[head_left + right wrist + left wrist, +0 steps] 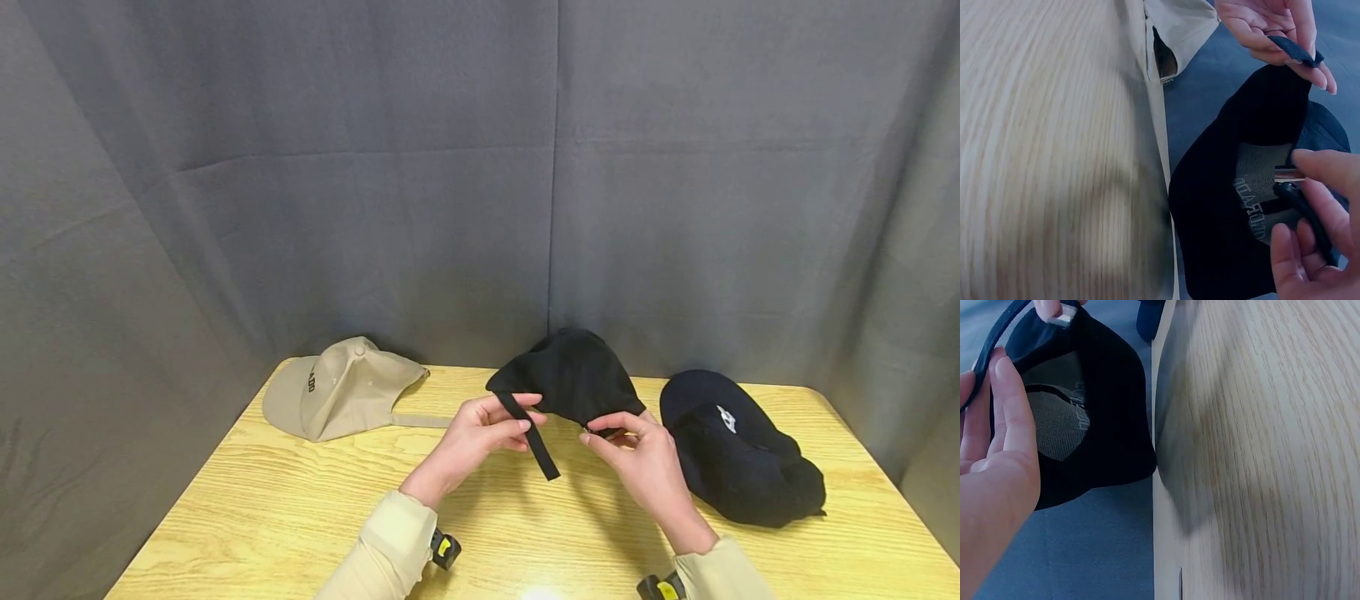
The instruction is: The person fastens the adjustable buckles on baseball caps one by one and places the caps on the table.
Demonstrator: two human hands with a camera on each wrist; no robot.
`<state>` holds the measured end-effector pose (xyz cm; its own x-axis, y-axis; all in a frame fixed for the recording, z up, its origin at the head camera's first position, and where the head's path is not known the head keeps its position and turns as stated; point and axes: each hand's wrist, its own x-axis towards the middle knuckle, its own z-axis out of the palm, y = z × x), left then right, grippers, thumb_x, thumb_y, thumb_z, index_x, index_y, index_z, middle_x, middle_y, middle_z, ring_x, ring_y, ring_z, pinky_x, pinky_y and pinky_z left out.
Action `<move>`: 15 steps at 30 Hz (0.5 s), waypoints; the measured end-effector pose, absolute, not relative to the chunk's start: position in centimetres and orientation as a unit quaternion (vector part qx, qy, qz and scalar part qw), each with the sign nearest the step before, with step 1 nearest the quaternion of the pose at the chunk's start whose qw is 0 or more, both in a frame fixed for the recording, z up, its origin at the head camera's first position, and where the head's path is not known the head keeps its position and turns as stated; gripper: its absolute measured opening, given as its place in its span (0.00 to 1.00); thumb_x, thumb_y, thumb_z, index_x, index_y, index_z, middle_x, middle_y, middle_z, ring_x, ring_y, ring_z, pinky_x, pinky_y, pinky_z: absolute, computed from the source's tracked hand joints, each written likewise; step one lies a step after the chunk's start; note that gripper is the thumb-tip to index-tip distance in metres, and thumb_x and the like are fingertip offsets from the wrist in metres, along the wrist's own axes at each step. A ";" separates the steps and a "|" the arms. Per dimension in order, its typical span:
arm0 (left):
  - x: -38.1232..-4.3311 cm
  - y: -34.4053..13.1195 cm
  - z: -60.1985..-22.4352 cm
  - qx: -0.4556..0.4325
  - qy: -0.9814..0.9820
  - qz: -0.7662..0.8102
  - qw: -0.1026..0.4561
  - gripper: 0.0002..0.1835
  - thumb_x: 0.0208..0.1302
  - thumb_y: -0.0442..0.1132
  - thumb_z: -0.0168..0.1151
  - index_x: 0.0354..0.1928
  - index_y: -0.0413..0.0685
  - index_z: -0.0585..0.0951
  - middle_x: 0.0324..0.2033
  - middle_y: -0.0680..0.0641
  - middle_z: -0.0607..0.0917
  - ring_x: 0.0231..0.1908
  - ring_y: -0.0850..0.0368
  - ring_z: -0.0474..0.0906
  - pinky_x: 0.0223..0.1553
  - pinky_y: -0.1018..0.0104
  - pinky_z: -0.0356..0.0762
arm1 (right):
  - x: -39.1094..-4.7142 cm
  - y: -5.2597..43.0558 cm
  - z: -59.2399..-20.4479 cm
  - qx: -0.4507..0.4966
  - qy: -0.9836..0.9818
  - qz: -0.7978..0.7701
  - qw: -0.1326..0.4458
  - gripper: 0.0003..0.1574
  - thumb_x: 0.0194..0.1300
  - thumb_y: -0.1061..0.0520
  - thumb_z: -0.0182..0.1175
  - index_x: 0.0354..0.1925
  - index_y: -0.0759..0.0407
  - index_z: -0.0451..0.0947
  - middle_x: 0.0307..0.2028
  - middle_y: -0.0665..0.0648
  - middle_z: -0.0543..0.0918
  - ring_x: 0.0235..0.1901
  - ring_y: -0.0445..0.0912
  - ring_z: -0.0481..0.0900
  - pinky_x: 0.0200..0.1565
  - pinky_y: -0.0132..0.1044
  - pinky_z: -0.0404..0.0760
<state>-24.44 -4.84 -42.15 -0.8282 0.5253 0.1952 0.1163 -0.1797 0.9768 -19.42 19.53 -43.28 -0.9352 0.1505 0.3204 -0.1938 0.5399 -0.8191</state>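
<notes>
1. Evidently the black baseball cap (576,373) is the thing being handled: it is at the middle of the far side of the table (247,533), between two other caps, with its rear gap turned toward the person. That angle seems chosen to bring both rear fastening pieces within reach of the fingers. Whether its far side touches the table I cannot tell.

2. The left hand (483,427) holds the long cloth strap (540,450) in a narrow pinch, thumb against fingers. The tail hangs down past the thumb, probably left loose so the end is free of the palm.

3. The right hand (651,462) pinches the small metal buckle (1288,175) between thumb and forefinger, the other fingers bent close to the short band behind it. Gripping right at the metal likely steadies a part that would otherwise swivel on limp fabric.

4. Strap and buckle are well apart, not joined. Held from both sides, the gap spreads enough for the wrist views to show the grey lining (1060,425) with pale lettering.

5. Left of it, the tan cap (367,392) lies with its bill pointing left and its own strap running toward the left hand. Right of it, the dark navy cap (738,467), with a white emblem, slumps on its crown fabric. Both sit aside, which leaves the middle for handwork.
</notes>
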 end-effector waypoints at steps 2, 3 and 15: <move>-24.4 -4.8 -42.2 0.258 0.624 0.724 0.140 0.21 0.69 0.27 0.61 0.63 0.37 0.79 0.49 0.38 0.87 0.43 0.54 0.84 0.44 0.62 0.83 | -19.4 19.5 -43.4 0.013 -0.872 0.456 0.177 0.06 0.58 0.57 0.77 0.35 0.53 0.90 0.36 0.55 0.79 0.39 0.48 0.78 0.39 0.35 0.80; -24.4 -4.9 -42.1 0.258 0.624 0.724 0.139 0.21 0.69 0.27 0.61 0.63 0.37 0.79 0.49 0.39 0.87 0.43 0.54 0.84 0.44 0.62 0.83 | -19.4 19.5 -43.5 0.013 -0.876 0.448 0.176 0.05 0.58 0.58 0.77 0.34 0.53 0.89 0.36 0.55 0.79 0.39 0.48 0.78 0.40 0.36 0.79; -24.4 -4.9 -41.9 0.248 0.629 0.726 0.126 0.20 0.70 0.28 0.61 0.62 0.37 0.80 0.49 0.38 0.87 0.46 0.53 0.84 0.45 0.60 0.83 | -19.2 19.5 -43.2 -0.006 -0.881 0.441 0.169 0.04 0.59 0.56 0.76 0.32 0.53 0.90 0.16 0.51 0.69 0.17 0.47 0.66 0.18 0.36 0.60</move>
<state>-24.41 -4.87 -41.92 -0.8454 0.4950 0.2007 0.1286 -0.1762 0.9759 -19.25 19.53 -43.24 -0.9429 0.1589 0.2928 -0.1394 0.6101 -0.7799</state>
